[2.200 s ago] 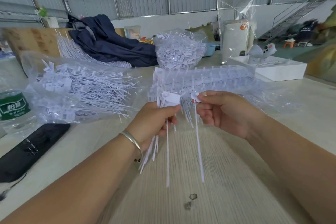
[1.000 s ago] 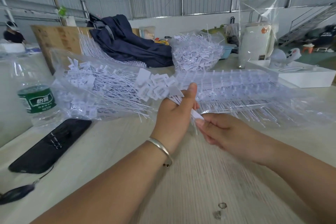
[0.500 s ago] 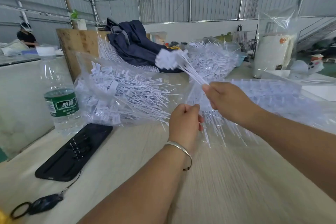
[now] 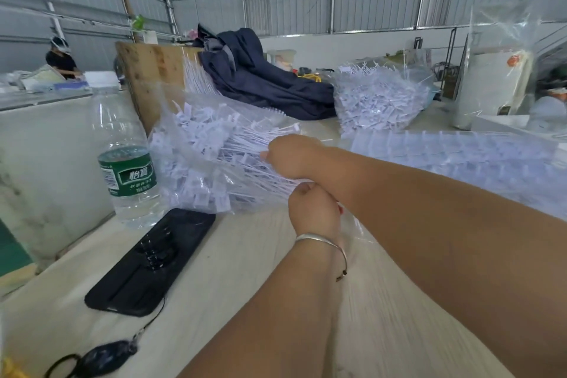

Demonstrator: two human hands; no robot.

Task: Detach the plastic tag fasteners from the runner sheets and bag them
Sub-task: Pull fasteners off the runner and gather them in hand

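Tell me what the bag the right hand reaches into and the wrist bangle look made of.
Bag: thin clear plastic film, glossy and crinkled; the white tag fasteners show through it. Bangle on the left wrist: silvery polished metal by its shine, likely silver or steel.

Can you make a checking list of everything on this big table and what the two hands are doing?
Surface: pale table.
Job's things: clear bag of loose fasteners; second full bag behind; runner sheets at right.
Clutter: water bottle, black phone, key fob, dark jacket.
Hands: right hand at the bag's mouth, grip hidden; left hand curled beneath it, hold unclear.
Cables: nothing seen.
Surroundings: metal-walled hall, a person working far left.
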